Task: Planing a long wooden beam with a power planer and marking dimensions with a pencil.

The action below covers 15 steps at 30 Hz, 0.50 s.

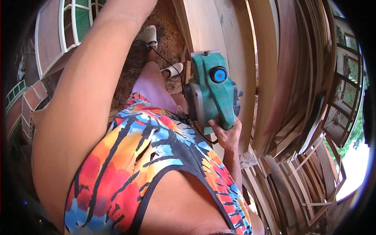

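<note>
A green electric hand planer (207, 100) with a round black-and-blue knob rests on a long pale wooden board (203, 27). My right hand (228, 135) is wrapped round the planer's rear handle. My left arm (94, 66) stretches up past the top edge of the picture, so the left hand is out of sight. A black power cord (166, 60) runs by the planer and past my legs.
More boards (266, 70) lie alongside on the right, with stacked timber strips (290, 184) at lower right. Framed panels with green mesh (82, 23) stand at upper left. My feet in white clogs (150, 36) are on a brown, debris-strewn floor (166, 23).
</note>
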Tool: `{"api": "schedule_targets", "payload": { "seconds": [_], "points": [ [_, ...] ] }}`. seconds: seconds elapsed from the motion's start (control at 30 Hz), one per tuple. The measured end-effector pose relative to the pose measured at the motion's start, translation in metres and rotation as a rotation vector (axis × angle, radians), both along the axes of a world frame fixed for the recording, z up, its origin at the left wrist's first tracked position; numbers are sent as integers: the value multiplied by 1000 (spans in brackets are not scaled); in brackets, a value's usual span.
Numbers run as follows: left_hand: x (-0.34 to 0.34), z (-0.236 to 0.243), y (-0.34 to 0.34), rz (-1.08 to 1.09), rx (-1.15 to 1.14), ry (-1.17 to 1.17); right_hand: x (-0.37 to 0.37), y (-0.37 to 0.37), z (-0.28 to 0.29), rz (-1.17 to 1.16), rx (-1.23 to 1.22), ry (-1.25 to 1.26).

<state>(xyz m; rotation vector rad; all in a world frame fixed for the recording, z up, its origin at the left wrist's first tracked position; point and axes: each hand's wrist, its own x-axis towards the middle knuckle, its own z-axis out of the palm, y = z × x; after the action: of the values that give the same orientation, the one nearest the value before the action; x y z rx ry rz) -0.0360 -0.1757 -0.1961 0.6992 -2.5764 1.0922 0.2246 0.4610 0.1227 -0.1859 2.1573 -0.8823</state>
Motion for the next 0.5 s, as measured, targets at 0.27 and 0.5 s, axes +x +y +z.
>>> {"api": "schedule_targets", "payload": {
  "seconds": [0.27, 0.5],
  "points": [
    [-17, -11, 5, -28, 1072, 501, -12, -13, -11, 12, -8, 70],
    [1, 15, 8, 110, 1167, 740, -23, -34, -4, -8, 13, 59]
  ]
}}
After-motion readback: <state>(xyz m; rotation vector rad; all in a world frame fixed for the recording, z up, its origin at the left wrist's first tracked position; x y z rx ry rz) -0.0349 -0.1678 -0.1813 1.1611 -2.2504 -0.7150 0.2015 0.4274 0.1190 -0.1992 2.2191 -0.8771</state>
